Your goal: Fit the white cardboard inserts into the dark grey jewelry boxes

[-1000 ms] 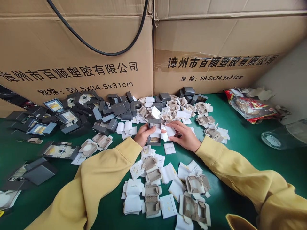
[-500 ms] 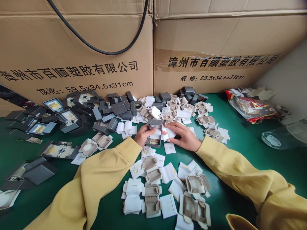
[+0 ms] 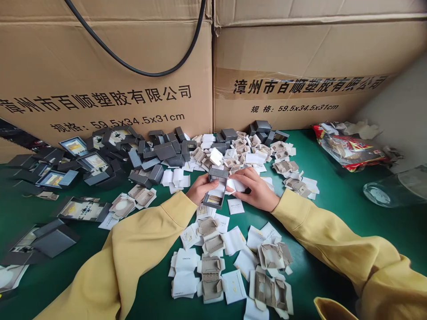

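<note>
My left hand (image 3: 199,188) is closed round a small dark grey box (image 3: 216,202), its thumb over the near side. The box stands open and tilted, with a pale lining showing inside. My right hand (image 3: 255,190) is at the box's right side, its fingers bent round a folded white paper piece (image 3: 236,186). Part of that piece is hidden by the fingers. A small printed white card (image 3: 235,206) lies on the green table just below my right hand. Below my hands are spread torn grey-white card inserts (image 3: 212,265) and white leaflets (image 3: 185,259).
Many dark grey boxes (image 3: 166,151) are heaped at the back left. Loose inserts (image 3: 240,144) pile up behind my hands. Large cartons (image 3: 300,58) wall off the back, with a black cable (image 3: 150,72) hanging down. On the right are a red snack bag (image 3: 350,149) and a clear container (image 3: 383,194).
The grey box has tilted and shifted slightly in my left hand. My right fingers have moved a little beside it. The things on the table stay where they were.
</note>
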{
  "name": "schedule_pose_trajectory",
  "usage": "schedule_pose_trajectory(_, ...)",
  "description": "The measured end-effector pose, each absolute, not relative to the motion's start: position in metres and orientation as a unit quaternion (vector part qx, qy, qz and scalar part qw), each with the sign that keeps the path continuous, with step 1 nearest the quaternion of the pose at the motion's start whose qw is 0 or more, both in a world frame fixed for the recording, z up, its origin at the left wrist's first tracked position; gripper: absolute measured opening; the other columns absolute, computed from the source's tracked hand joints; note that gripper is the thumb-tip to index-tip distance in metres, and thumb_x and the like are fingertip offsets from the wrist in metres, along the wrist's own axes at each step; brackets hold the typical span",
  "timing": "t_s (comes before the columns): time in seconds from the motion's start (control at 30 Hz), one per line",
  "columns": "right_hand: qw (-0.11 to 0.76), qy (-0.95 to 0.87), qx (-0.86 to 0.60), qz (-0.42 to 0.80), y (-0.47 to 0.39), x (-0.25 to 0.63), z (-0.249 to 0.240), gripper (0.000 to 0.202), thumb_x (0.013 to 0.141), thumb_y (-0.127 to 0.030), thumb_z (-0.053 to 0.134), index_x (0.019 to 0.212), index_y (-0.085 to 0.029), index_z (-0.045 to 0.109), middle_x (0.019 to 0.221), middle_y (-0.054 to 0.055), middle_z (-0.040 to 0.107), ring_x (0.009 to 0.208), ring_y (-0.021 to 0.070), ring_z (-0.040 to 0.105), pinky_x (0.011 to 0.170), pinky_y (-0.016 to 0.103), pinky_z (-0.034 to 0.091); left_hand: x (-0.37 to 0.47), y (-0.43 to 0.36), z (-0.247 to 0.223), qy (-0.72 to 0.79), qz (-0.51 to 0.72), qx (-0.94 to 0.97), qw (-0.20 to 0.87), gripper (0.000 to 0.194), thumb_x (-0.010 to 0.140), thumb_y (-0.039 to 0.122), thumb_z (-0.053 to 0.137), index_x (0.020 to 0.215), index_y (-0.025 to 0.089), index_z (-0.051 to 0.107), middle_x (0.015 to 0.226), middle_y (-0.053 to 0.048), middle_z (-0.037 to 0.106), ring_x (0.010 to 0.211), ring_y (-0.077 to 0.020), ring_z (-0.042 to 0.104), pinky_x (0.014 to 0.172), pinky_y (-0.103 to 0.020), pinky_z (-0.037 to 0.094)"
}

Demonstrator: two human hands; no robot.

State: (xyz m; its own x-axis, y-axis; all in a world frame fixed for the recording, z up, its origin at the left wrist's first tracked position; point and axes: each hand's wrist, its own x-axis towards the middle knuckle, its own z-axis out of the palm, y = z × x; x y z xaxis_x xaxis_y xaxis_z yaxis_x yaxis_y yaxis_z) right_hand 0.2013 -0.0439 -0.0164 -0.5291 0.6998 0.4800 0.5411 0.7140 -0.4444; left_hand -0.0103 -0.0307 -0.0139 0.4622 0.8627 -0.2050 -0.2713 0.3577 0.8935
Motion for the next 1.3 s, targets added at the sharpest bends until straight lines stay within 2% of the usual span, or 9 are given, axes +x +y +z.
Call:
schedule_pose_trajectory(0.33,0.352,-0.847,-0.379,0.124,-0.044,0.202,-0.0187,0.04,0.081,-0.033,0.057,0.118,-0.021,0.049,0.105,0.01,0.055,0.096,0.0235,0.05,0.081,0.04,0.047,-0.006,-0.0326,-0.0056,0.366,0.412,0.415,0.724,0.041,0.07,0.036,0.063,0.101,0.01,0.059,0.074,-0.009,0.07,0.075,-0.0237,0.065,0.066,-0.031,0.047)
schedule_pose_trajectory(0.5,0.373,-0.837,-0.375,0.142,-0.0452,0.2016,-0.0141,0.043,0.082,-0.036,0.057,0.121,-0.021,0.048,0.11,0.011,0.055,0.103,0.0235,0.052,0.086,0.039,0.047,-0.0058,-0.0302,-0.0079,0.376,0.426,0.395,0.722,0.035,0.074,0.035,0.06,0.1,0.011,0.055,0.077,-0.01,0.07,0.075,-0.0236,0.065,0.065,-0.032,0.048)
schedule_pose_trajectory(0.67,0.374,-0.837,-0.363,0.167,-0.045,0.2024,-0.013,0.046,0.081,-0.043,0.056,0.122,-0.022,0.049,0.114,0.011,0.056,0.106,0.0236,0.054,0.091,0.039,0.047,-0.0057,-0.0288,-0.0091,0.377,0.424,0.381,0.73,0.038,0.071,0.033,0.062,0.1,0.01,0.055,0.075,-0.01,0.07,0.074,-0.0239,0.065,0.066,-0.033,0.048)
schedule_pose_trajectory(0.9,0.366,-0.843,-0.354,0.173,-0.044,0.2043,-0.0164,0.049,0.08,-0.042,0.058,0.124,-0.022,0.048,0.118,0.01,0.057,0.11,0.0224,0.054,0.095,0.037,0.046,-0.0067,-0.0289,-0.0098,0.365,0.416,0.397,0.732,0.034,0.071,0.034,0.062,0.094,0.01,0.056,0.072,-0.009,0.069,0.073,-0.0236,0.065,0.067,-0.033,0.048)
schedule_pose_trajectory(1.3,0.343,-0.855,-0.352,0.164,-0.0457,0.2033,-0.0164,0.048,0.082,-0.038,0.057,0.126,-0.022,0.046,0.117,0.01,0.057,0.108,0.0209,0.056,0.094,0.035,0.047,-0.0082,-0.031,-0.0096,0.379,0.399,0.422,0.72,0.042,0.074,0.036,0.059,0.108,0.01,0.054,0.075,-0.009,0.071,0.074,-0.0229,0.065,0.064,-0.031,0.047)
